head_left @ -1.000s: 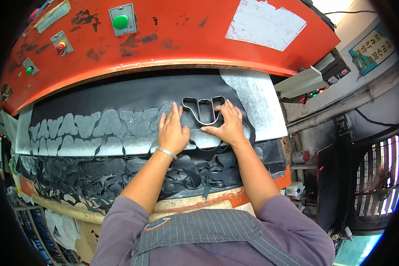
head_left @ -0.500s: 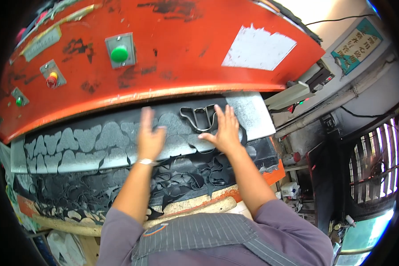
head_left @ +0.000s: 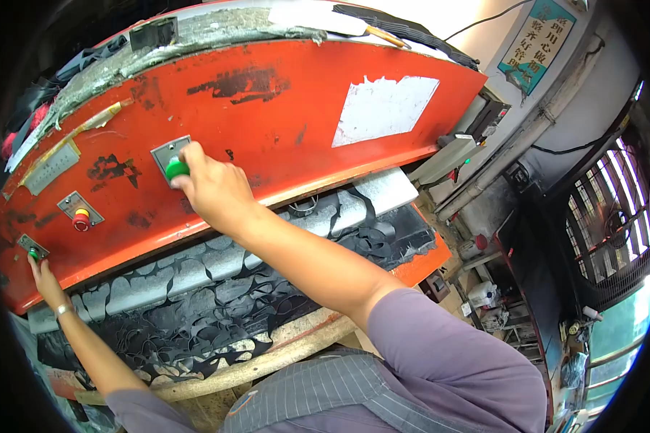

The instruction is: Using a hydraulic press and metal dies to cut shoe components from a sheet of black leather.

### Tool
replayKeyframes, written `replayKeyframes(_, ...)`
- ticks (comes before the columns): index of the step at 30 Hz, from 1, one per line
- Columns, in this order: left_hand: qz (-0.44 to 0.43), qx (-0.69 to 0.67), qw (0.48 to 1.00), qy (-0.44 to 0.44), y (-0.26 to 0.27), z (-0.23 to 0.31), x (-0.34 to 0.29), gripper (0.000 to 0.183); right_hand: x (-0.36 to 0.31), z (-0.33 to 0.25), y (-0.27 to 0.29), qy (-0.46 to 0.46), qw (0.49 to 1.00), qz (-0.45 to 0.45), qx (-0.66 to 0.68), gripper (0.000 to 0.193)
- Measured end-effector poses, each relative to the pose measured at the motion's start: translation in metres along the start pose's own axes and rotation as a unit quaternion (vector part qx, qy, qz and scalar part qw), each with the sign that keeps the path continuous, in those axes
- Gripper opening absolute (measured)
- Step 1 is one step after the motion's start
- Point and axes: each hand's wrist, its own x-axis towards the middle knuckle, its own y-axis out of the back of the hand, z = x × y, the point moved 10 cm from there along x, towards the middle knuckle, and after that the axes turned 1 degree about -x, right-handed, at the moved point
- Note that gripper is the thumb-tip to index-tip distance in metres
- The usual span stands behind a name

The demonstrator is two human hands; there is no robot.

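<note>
Nearest, along the bottom, are a grey pinstriped apron (head_left: 310, 393) and the purple sleeves (head_left: 448, 346) of the person at work. Just beyond, a tan rounded rail (head_left: 296, 345) runs along a bench heaped with tangled black scraps (head_left: 188, 317). Behind these lies a silvery metal plate (head_left: 388, 189), and on it a metal cutting die (head_left: 305, 208), partly hidden beneath the machine's red front (head_left: 282, 137). At far left, the left hand (head_left: 48, 286) is partly open, empty, one finger extended onto a small green button (head_left: 33, 253). Nearer the middle, the right hand (head_left: 215, 184) is half curled, thumb and fingers against a large green button (head_left: 176, 170); whether it grips or only presses, I cannot tell. Between the buttons sits a red knob (head_left: 81, 219). Farther right, a torn white sheet (head_left: 386, 108) covers part of the red front. Beyond, a teal-bordered sign (head_left: 538, 47) hangs on the wall.
</note>
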Motion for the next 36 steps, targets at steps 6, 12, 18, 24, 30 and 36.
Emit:
replayKeyframes(6, -0.255, 0.089, 0.963, -0.019, -0.080, 0.037, -0.199, 0.031, -0.140, 0.012, -0.020, -0.066, 0.948, -0.309, 0.022, 0.045)
replayKeyframes(12, -0.516, 0.100, 0.851, -0.016, -0.155, 0.109, -0.451, 0.014, -0.303, -0.017, -0.009, 0.064, 0.870, -0.488, 0.002, 0.057)
replayKeyframes(18, -0.480, 0.184, 0.849, -0.123, -0.171, 0.139, -0.492, 0.012, -0.311, -0.011, -0.005, 0.030, 0.918, -0.392, -0.047, 0.035)
replayKeyframes(24, -0.469, 0.198, 0.856, -0.090, -0.178, 0.133, -0.488, 0.013, -0.305, -0.003, -0.006, 0.080, 0.906, -0.414, -0.047, 0.030)
replayKeyframes(30, -0.538, 0.249, 0.805, -0.028, -0.195, 0.124, -0.476, 0.023, -0.169, 0.096, 0.030, -0.064, 0.911, -0.408, -0.016, 0.044)
replayKeyframes(36, -0.481, 0.193, 0.855, 0.000, -0.258, 0.145, -0.446, 0.019, -0.098, 0.207, 0.019, -0.147, 0.904, -0.322, -0.239, 0.072)
